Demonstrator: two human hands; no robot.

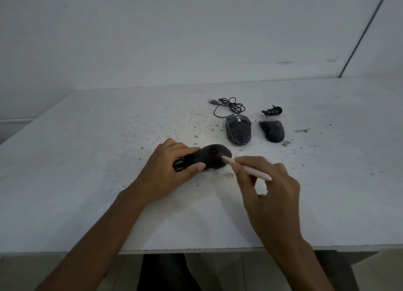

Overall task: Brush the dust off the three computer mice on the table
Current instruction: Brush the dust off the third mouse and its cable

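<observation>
My left hand grips a black mouse lying sideways on the white table, its bundled cord by my palm. My right hand holds a small brush with a pink handle; its dark bristles touch the mouse's rounded back. Two more dusty mice rest farther back to the right: a larger grey-black mouse with a loose cable, and a smaller black mouse with a tied cord.
Dust and crumbs speckle the table around the mice, with a small pile under the brush. A white wall stands behind the table. The table's front edge runs near my forearms, above a tiled floor.
</observation>
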